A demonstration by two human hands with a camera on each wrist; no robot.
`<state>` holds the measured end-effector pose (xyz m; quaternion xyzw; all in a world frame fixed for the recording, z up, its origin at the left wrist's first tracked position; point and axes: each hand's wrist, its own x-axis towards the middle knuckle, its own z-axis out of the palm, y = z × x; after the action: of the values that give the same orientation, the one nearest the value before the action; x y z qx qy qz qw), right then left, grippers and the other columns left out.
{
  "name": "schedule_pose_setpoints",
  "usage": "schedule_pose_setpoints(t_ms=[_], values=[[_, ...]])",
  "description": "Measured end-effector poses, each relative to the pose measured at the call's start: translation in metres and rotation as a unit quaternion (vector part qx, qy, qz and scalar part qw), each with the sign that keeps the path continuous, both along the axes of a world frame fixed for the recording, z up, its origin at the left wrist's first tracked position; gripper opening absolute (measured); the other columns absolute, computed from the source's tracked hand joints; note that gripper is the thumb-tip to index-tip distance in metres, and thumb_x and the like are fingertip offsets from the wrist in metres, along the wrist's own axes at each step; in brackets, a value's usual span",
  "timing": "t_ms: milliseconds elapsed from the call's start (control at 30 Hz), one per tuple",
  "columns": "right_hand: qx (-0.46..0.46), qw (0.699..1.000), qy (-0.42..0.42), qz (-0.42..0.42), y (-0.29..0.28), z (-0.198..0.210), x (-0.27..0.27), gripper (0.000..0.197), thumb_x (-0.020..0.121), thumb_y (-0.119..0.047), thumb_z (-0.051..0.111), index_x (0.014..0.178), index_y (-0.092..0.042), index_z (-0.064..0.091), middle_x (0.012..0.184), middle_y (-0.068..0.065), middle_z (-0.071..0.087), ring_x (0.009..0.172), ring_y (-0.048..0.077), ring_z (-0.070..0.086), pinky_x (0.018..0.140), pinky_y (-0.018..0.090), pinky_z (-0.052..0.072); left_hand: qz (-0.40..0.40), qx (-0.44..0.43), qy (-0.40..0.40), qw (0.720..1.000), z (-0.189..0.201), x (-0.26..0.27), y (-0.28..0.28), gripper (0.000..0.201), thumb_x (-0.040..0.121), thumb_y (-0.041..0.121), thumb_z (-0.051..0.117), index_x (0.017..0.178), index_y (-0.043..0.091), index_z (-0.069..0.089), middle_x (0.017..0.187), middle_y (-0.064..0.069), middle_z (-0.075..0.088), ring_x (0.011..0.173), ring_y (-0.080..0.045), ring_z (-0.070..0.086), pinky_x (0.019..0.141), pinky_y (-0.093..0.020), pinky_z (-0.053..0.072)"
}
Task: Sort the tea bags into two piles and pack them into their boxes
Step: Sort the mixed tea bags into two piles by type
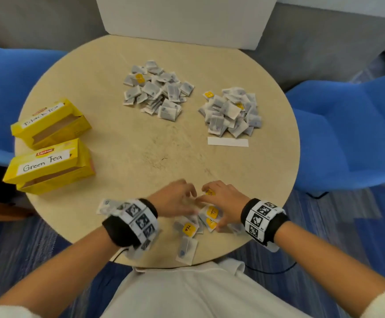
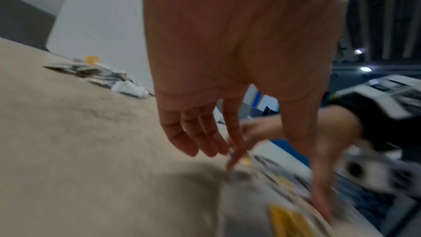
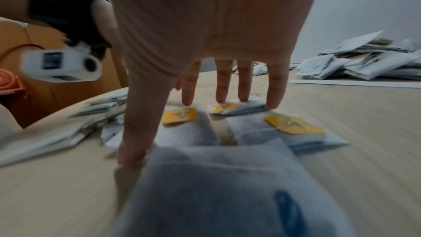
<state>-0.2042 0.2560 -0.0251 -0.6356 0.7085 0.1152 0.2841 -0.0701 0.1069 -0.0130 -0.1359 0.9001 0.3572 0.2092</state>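
Near the front edge of the round table lie several loose tea bags, some with yellow tags. My left hand hangs over them with relaxed, straight fingers and holds nothing I can see. My right hand is spread flat, its fingertips touching the bags. Two heaps of tea bags sit farther back: one in the middle, one to the right. Two open yellow boxes stand at the left, marked Black Tea and Green Tea. The wrist views are blurred.
A white paper strip lies in front of the right heap. Blue chairs stand at the right and the left. A white panel rises behind the table. One tea bag lies at the front rim.
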Motion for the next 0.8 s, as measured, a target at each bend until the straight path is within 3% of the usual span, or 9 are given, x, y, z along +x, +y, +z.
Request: schedule_pose_setpoints(t_ms=[133,233,300,433,533,667,800], values=[[-0.022,1.000,-0.003,0.001,0.003,-0.003,-0.004,0.074,0.068,-0.044,0.078,0.134,-0.033,0.046,0.139,0.003,0.030,0.125,0.023,0.028,0.096,0.038,0.038,-0.008,-0.039,-0.020,0.999,-0.020,0.025,0.045,0.083,0.056,0.066,0.077,0.116,0.019,0.042,0.110,0.001,0.039,0.096,-0.017,0.041,0.083,-0.034,0.045],[-0.027,0.998,-0.044,-0.038,0.002,-0.005,-0.008,0.065,0.069,-0.037,0.080,0.127,-0.031,0.052,0.128,0.001,0.036,0.115,0.020,0.034,0.093,0.037,0.043,-0.036,-0.135,-0.007,0.990,-0.032,0.034,0.059,0.089,0.052,0.071,0.074,0.116,0.018,0.038,0.111,0.001,0.034,0.096,-0.018,0.037,0.078,-0.035,0.043],[-0.023,0.996,-0.058,-0.056,-0.001,-0.008,-0.010,0.059,0.071,-0.035,0.079,0.124,-0.029,0.054,0.122,0.001,0.040,0.112,0.020,0.038,0.091,0.037,0.044,-0.018,-0.160,0.011,0.987,-0.039,0.034,0.061,0.085,0.057,0.063,0.077,0.119,0.019,0.037,0.114,0.000,0.034,0.098,-0.020,0.038,0.077,-0.035,0.043],[-0.018,0.995,-0.069,-0.073,-0.010,-0.013,-0.015,0.050,0.073,-0.033,0.077,0.118,-0.021,0.057,0.113,0.003,0.047,0.103,0.022,0.047,0.082,0.033,0.042,0.051,-0.114,0.036,0.992,-0.043,0.027,0.049,0.070,0.071,0.044,0.077,0.125,0.020,0.040,0.113,-0.003,0.038,0.098,-0.023,0.044,0.074,-0.033,0.042],[-0.026,0.994,-0.075,-0.080,-0.017,-0.015,-0.018,0.045,0.074,-0.032,0.078,0.111,-0.014,0.060,0.109,0.007,0.052,0.098,0.024,0.051,0.074,0.029,0.037,0.072,-0.100,0.035,0.992,-0.044,0.021,0.040,0.050,0.077,0.038,0.074,0.113,0.015,0.049,0.100,-0.002,0.042,0.091,-0.022,0.047,0.069,-0.030,0.035],[-0.058,0.980,-0.118,-0.148,-0.021,-0.018,-0.022,0.034,0.070,-0.028,0.081,0.095,-0.010,0.066,0.095,0.003,0.058,0.089,0.021,0.054,0.074,0.029,0.042,0.110,-0.079,0.027,0.990,-0.044,0.011,0.031,0.031,0.083,0.031,0.070,0.102,0.009,0.057,0.090,0.002,0.040,0.087,-0.022,0.050,0.067,-0.025,0.031],[-0.093,0.943,-0.196,-0.251,-0.021,-0.015,-0.032,0.026,0.066,-0.019,0.085,0.084,-0.007,0.070,0.079,-0.002,0.059,0.073,0.011,0.052,0.059,0.013,0.038,0.159,-0.059,0.043,0.984,-0.042,0.005,0.016,0.021,0.084,0.025,0.070,0.086,0.011,0.054,0.088,-0.004,0.054,0.091,-0.026,0.057,0.066,-0.029,0.036]])
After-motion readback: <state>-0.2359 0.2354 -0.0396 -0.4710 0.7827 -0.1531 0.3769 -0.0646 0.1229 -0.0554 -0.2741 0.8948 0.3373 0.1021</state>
